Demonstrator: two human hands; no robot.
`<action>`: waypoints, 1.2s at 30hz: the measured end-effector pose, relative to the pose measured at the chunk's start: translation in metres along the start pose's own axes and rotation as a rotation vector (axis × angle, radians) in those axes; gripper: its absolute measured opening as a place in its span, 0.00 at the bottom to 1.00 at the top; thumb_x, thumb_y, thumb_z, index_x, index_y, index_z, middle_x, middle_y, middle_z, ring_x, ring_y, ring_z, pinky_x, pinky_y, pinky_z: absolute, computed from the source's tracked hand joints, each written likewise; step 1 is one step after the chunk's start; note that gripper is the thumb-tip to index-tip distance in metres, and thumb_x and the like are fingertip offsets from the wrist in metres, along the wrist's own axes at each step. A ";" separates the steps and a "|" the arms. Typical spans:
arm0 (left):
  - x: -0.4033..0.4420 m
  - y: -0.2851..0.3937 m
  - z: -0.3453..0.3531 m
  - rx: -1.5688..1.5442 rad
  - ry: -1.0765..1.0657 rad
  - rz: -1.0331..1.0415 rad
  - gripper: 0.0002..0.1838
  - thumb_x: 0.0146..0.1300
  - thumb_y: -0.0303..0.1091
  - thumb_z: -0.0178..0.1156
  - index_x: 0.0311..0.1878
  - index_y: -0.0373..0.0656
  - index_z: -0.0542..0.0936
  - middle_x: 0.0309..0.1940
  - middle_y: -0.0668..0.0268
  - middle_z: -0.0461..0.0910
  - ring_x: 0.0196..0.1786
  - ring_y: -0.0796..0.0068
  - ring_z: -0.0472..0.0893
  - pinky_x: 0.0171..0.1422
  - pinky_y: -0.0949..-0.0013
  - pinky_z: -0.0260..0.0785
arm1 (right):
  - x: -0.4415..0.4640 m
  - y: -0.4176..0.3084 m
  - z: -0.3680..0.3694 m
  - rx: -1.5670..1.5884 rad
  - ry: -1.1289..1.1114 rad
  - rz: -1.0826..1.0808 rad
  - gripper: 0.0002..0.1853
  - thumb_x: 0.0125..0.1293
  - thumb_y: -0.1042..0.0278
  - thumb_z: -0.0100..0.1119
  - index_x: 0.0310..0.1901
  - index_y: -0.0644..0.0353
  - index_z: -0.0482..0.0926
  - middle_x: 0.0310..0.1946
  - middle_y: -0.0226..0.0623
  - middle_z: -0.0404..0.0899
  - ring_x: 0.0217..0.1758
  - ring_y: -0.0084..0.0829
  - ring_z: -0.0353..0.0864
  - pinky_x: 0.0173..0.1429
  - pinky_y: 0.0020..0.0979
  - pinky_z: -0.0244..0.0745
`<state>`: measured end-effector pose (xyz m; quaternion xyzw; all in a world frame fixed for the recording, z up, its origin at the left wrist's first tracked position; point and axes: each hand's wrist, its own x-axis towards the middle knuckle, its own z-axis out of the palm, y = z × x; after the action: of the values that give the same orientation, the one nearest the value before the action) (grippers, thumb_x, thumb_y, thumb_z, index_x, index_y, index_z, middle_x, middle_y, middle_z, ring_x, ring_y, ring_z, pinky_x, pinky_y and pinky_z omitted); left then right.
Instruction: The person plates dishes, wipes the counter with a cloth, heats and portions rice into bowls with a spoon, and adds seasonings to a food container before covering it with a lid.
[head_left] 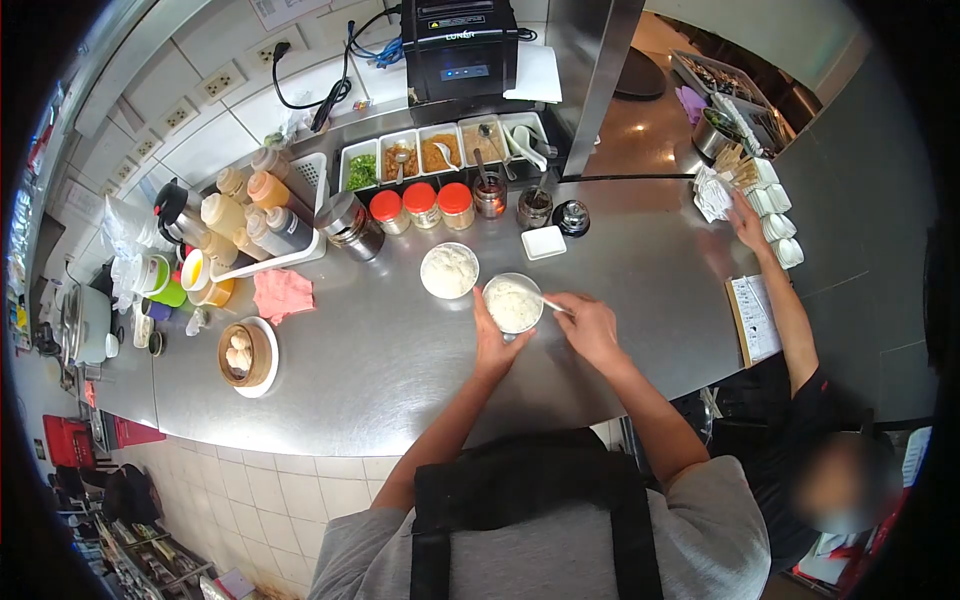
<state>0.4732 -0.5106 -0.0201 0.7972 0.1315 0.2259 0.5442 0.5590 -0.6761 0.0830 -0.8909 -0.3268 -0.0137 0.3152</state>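
In the head view, my left hand (494,347) is wrapped round the side of a white bowl of rice (513,304) on the steel counter. My right hand (588,328) grips the handle of a spoon (553,305), whose far end meets the rice at the bowl's right side; its tip is hard to make out. Just left of and behind this bowl stands a second bowl of rice (450,271), touched by neither hand. A small white dish (543,243) lies beyond the held bowl.
Red-lidded jars (422,204) and topping trays (440,152) line the back. Sauce bottles (268,190) and a bamboo steamer (238,362) on a white plate are at left. At right, a co-worker's hand (748,222) touches white paper near a clipboard (757,318).
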 end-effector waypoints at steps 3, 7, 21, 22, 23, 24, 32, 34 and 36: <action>-0.012 0.013 0.009 -0.040 0.072 -0.017 0.71 0.45 0.37 0.81 0.78 0.29 0.34 0.76 0.38 0.44 0.78 0.43 0.53 0.80 0.53 0.50 | -0.008 -0.009 -0.008 0.278 0.075 0.382 0.16 0.62 0.73 0.64 0.53 0.52 0.84 0.42 0.38 0.87 0.34 0.36 0.86 0.42 0.36 0.79; -0.025 0.012 0.009 -0.297 0.073 -0.113 0.72 0.42 0.35 0.81 0.78 0.31 0.35 0.76 0.39 0.42 0.77 0.44 0.55 0.80 0.53 0.50 | -0.047 -0.007 0.025 0.286 0.141 0.273 0.17 0.62 0.73 0.64 0.53 0.53 0.83 0.44 0.38 0.84 0.35 0.34 0.84 0.40 0.36 0.78; -0.007 0.025 0.005 0.064 0.140 -0.017 0.74 0.41 0.33 0.80 0.78 0.32 0.30 0.74 0.40 0.52 0.76 0.46 0.56 0.81 0.54 0.47 | -0.044 -0.026 0.040 0.459 0.158 0.392 0.17 0.61 0.73 0.65 0.53 0.54 0.83 0.43 0.38 0.83 0.38 0.36 0.83 0.44 0.33 0.77; -0.011 0.025 0.006 0.031 0.178 0.004 0.75 0.41 0.32 0.80 0.78 0.32 0.28 0.74 0.40 0.51 0.77 0.47 0.55 0.81 0.54 0.46 | -0.042 -0.025 0.040 0.532 0.207 0.433 0.17 0.61 0.73 0.65 0.53 0.54 0.83 0.43 0.37 0.83 0.38 0.37 0.83 0.44 0.33 0.77; -0.013 0.023 0.005 -0.014 0.160 -0.002 0.73 0.44 0.29 0.78 0.78 0.34 0.27 0.75 0.40 0.51 0.77 0.48 0.55 0.82 0.55 0.46 | -0.042 -0.024 0.041 0.479 0.160 0.389 0.17 0.61 0.72 0.65 0.53 0.55 0.83 0.43 0.38 0.83 0.38 0.37 0.83 0.44 0.33 0.78; -0.015 0.021 0.005 -0.058 0.143 -0.009 0.71 0.46 0.25 0.75 0.78 0.36 0.26 0.75 0.40 0.50 0.78 0.50 0.54 0.82 0.55 0.45 | -0.046 -0.023 0.042 0.425 0.113 0.349 0.17 0.61 0.72 0.65 0.53 0.55 0.83 0.43 0.38 0.84 0.39 0.38 0.84 0.44 0.33 0.78; -0.032 0.016 -0.032 -0.206 0.060 -0.099 0.56 0.53 0.15 0.62 0.79 0.35 0.36 0.76 0.43 0.49 0.79 0.50 0.55 0.83 0.54 0.46 | 0.032 -0.013 -0.022 0.098 0.370 0.162 0.16 0.62 0.70 0.62 0.52 0.56 0.84 0.42 0.44 0.84 0.38 0.47 0.84 0.43 0.41 0.78; -0.033 0.012 -0.044 -0.056 0.075 -0.055 0.54 0.52 0.16 0.62 0.79 0.35 0.40 0.76 0.44 0.51 0.79 0.49 0.55 0.82 0.54 0.48 | 0.083 -0.008 -0.035 -0.065 0.432 0.085 0.17 0.62 0.70 0.62 0.53 0.57 0.83 0.40 0.44 0.84 0.38 0.48 0.84 0.42 0.44 0.78; -0.031 0.009 -0.059 0.057 0.108 -0.030 0.53 0.52 0.17 0.63 0.79 0.36 0.44 0.75 0.44 0.52 0.78 0.48 0.56 0.81 0.54 0.50 | 0.138 -0.002 -0.036 -0.248 0.405 0.069 0.17 0.61 0.70 0.61 0.53 0.58 0.83 0.39 0.43 0.84 0.38 0.48 0.84 0.43 0.45 0.78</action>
<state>0.4163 -0.4809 -0.0009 0.7969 0.1791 0.2565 0.5168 0.6730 -0.6160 0.1452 -0.9124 -0.2221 -0.2216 0.2629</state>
